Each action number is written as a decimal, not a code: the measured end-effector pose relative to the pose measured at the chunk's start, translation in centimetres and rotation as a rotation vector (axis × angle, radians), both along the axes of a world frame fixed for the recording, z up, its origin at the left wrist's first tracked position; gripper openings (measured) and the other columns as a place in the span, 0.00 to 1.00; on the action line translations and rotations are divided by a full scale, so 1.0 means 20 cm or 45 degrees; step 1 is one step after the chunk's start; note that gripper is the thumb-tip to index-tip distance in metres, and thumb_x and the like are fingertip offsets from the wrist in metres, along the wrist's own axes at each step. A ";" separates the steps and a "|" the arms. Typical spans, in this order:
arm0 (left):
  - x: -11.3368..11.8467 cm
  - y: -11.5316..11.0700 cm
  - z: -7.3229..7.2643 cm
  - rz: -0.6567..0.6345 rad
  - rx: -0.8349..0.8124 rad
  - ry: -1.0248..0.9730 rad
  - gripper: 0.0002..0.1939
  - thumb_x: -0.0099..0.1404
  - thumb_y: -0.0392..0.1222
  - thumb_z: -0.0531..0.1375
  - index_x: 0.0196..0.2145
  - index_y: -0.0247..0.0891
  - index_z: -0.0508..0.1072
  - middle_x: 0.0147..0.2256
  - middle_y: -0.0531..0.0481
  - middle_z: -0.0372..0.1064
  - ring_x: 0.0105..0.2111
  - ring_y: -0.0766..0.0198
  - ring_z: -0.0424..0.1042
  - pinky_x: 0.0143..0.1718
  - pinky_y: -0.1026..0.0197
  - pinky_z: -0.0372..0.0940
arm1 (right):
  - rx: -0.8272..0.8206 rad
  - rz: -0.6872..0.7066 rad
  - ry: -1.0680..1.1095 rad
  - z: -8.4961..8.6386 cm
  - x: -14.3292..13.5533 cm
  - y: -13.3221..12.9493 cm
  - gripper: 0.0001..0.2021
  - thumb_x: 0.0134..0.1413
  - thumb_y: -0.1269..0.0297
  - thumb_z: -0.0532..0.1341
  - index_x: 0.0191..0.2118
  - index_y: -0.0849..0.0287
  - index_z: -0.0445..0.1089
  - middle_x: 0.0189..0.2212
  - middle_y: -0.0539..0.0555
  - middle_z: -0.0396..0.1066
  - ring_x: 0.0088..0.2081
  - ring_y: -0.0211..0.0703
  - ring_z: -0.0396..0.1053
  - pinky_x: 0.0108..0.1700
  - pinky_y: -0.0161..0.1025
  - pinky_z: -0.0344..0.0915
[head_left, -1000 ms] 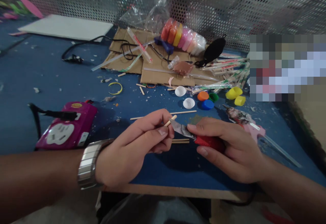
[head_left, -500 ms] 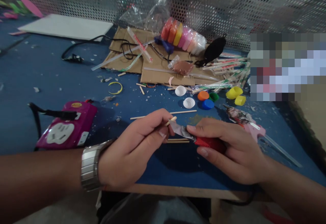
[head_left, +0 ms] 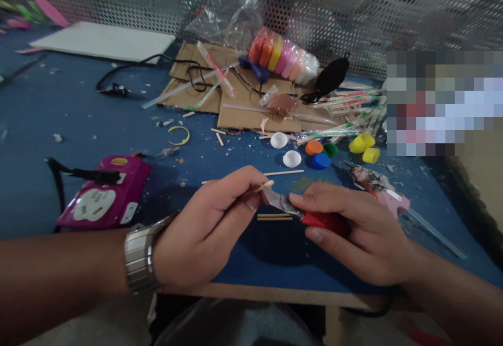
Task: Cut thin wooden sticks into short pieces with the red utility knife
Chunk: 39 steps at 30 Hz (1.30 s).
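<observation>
Pinched between the thumb and fingers of my left hand (head_left: 208, 225) is a short wooden stick (head_left: 266, 186), its pale end poking out to the right. My right hand (head_left: 353, 225) is closed round the red handle of a utility knife (head_left: 324, 221). The knife's blade points left and meets the stick near its free end. Just beyond my left hand lies a longer thin wooden stick (head_left: 285, 173). Two short sticks (head_left: 275, 217) rest side by side on the blue tabletop below the blade.
A purple power strip (head_left: 106, 194) with a plugged-in cord stands at left. Several bottle caps (head_left: 314, 148) sit beyond my hands, and a pink glue gun (head_left: 387, 194) lies at right. Cardboard (head_left: 255, 118), coloured clay packs (head_left: 279, 55) and bundled sticks (head_left: 353, 99) are at the back.
The stick in my left hand has tilted a little flatter against the blade. Both hands stay in nearly the same place, and the knife has barely shifted.
</observation>
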<state>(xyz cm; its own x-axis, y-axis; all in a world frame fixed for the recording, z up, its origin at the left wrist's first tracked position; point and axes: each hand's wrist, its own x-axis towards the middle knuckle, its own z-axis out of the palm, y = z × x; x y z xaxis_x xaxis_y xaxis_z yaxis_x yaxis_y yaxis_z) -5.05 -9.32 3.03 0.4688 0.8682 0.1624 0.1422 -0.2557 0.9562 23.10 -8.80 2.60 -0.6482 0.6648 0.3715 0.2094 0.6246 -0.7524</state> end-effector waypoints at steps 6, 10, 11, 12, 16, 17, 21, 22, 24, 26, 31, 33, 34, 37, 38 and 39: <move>-0.01 0.00 -0.01 -0.017 -0.046 -0.009 0.13 0.88 0.42 0.52 0.45 0.42 0.73 0.33 0.56 0.65 0.32 0.67 0.61 0.36 0.61 0.60 | 0.010 0.014 -0.031 0.00 0.00 0.00 0.26 0.75 0.70 0.67 0.73 0.49 0.72 0.45 0.56 0.85 0.45 0.52 0.84 0.40 0.45 0.80; -0.01 0.00 0.00 -0.122 -0.167 -0.116 0.15 0.87 0.54 0.57 0.44 0.42 0.70 0.31 0.57 0.60 0.29 0.67 0.56 0.29 0.61 0.56 | 0.012 0.015 -0.027 0.00 0.00 0.00 0.27 0.75 0.70 0.67 0.74 0.47 0.71 0.46 0.57 0.85 0.46 0.53 0.84 0.39 0.46 0.80; -0.01 0.01 0.01 -0.140 -0.189 -0.146 0.16 0.86 0.55 0.59 0.42 0.42 0.69 0.30 0.58 0.57 0.27 0.68 0.54 0.27 0.62 0.54 | 0.013 0.019 -0.019 0.00 0.00 0.00 0.27 0.75 0.70 0.67 0.74 0.47 0.71 0.45 0.57 0.85 0.45 0.53 0.84 0.39 0.46 0.80; 0.00 0.01 0.01 -0.142 -0.202 -0.167 0.18 0.84 0.56 0.61 0.40 0.42 0.67 0.30 0.59 0.55 0.26 0.69 0.52 0.25 0.62 0.52 | 0.013 0.024 -0.013 0.00 0.00 0.00 0.28 0.74 0.71 0.67 0.75 0.47 0.71 0.45 0.56 0.85 0.44 0.53 0.84 0.39 0.46 0.79; 0.01 0.01 0.02 -0.121 -0.222 -0.161 0.23 0.82 0.58 0.64 0.35 0.43 0.63 0.28 0.60 0.52 0.25 0.69 0.50 0.24 0.62 0.50 | -0.011 0.041 -0.005 0.00 -0.01 0.00 0.30 0.74 0.71 0.67 0.76 0.43 0.70 0.43 0.55 0.85 0.41 0.53 0.82 0.38 0.47 0.79; 0.01 0.01 0.02 -0.117 -0.233 -0.167 0.24 0.83 0.61 0.62 0.36 0.42 0.64 0.28 0.59 0.52 0.26 0.68 0.50 0.25 0.61 0.50 | -0.016 0.045 -0.006 0.01 -0.01 0.00 0.31 0.73 0.71 0.67 0.76 0.43 0.70 0.43 0.55 0.85 0.41 0.53 0.82 0.39 0.47 0.79; 0.00 -0.01 0.00 -0.049 -0.232 -0.183 0.26 0.86 0.65 0.55 0.37 0.41 0.69 0.29 0.56 0.57 0.30 0.64 0.56 0.32 0.58 0.55 | 0.002 0.055 -0.002 0.01 -0.02 0.00 0.29 0.73 0.71 0.67 0.75 0.46 0.71 0.43 0.54 0.84 0.40 0.50 0.81 0.39 0.45 0.78; -0.01 -0.01 0.00 -0.033 -0.228 -0.184 0.26 0.86 0.64 0.55 0.37 0.41 0.70 0.29 0.56 0.58 0.30 0.64 0.56 0.33 0.58 0.55 | 0.006 0.057 -0.001 0.01 -0.02 0.00 0.29 0.73 0.72 0.67 0.74 0.47 0.71 0.43 0.54 0.83 0.40 0.49 0.81 0.40 0.44 0.78; -0.01 -0.01 0.00 -0.053 -0.248 -0.197 0.26 0.86 0.63 0.57 0.37 0.41 0.70 0.29 0.56 0.58 0.30 0.65 0.56 0.34 0.58 0.55 | 0.010 0.059 0.005 0.01 -0.02 0.00 0.27 0.73 0.72 0.67 0.73 0.49 0.72 0.43 0.54 0.82 0.40 0.48 0.80 0.40 0.43 0.78; -0.01 -0.01 0.00 -0.089 -0.286 -0.230 0.25 0.85 0.63 0.58 0.36 0.41 0.70 0.28 0.57 0.57 0.30 0.65 0.55 0.33 0.58 0.55 | 0.004 0.067 0.014 0.01 -0.02 0.00 0.27 0.73 0.72 0.67 0.73 0.50 0.72 0.43 0.54 0.82 0.40 0.47 0.80 0.40 0.43 0.78; -0.01 0.01 0.01 -0.152 -0.327 -0.230 0.26 0.85 0.64 0.58 0.35 0.42 0.69 0.26 0.57 0.56 0.31 0.63 0.56 0.35 0.58 0.57 | 0.002 0.088 0.019 0.02 -0.01 0.00 0.29 0.73 0.73 0.67 0.75 0.49 0.71 0.42 0.53 0.81 0.40 0.45 0.79 0.40 0.41 0.77; -0.01 0.01 0.01 -0.154 -0.316 -0.206 0.27 0.85 0.64 0.58 0.33 0.42 0.68 0.26 0.56 0.56 0.31 0.62 0.56 0.35 0.58 0.56 | 0.008 0.095 0.025 0.02 -0.01 0.00 0.29 0.73 0.74 0.66 0.75 0.50 0.70 0.42 0.53 0.81 0.40 0.45 0.79 0.40 0.40 0.76; -0.01 0.01 0.01 -0.157 -0.305 -0.198 0.27 0.85 0.64 0.58 0.33 0.42 0.68 0.27 0.56 0.56 0.31 0.63 0.55 0.34 0.58 0.55 | 0.005 0.101 0.031 0.02 -0.01 0.00 0.29 0.73 0.74 0.67 0.75 0.51 0.71 0.42 0.53 0.81 0.40 0.46 0.79 0.40 0.41 0.76; -0.01 0.01 0.01 -0.192 -0.257 -0.177 0.27 0.86 0.63 0.56 0.34 0.42 0.67 0.27 0.56 0.56 0.30 0.63 0.55 0.33 0.58 0.56 | -0.014 0.114 0.039 0.02 -0.01 -0.01 0.28 0.73 0.74 0.67 0.74 0.53 0.71 0.41 0.55 0.80 0.40 0.46 0.78 0.39 0.40 0.75; -0.01 0.01 0.01 -0.202 -0.237 -0.158 0.27 0.86 0.63 0.55 0.34 0.42 0.67 0.28 0.56 0.57 0.30 0.63 0.55 0.33 0.58 0.56 | -0.017 0.114 0.038 0.01 -0.01 -0.01 0.28 0.73 0.74 0.67 0.74 0.53 0.71 0.41 0.54 0.80 0.40 0.45 0.78 0.39 0.40 0.75; -0.01 0.01 0.01 -0.210 -0.214 -0.135 0.27 0.87 0.63 0.53 0.34 0.42 0.66 0.28 0.56 0.57 0.30 0.64 0.56 0.33 0.58 0.57 | -0.016 0.112 0.036 0.01 -0.01 -0.01 0.28 0.73 0.74 0.66 0.74 0.53 0.71 0.41 0.54 0.79 0.39 0.44 0.77 0.39 0.40 0.74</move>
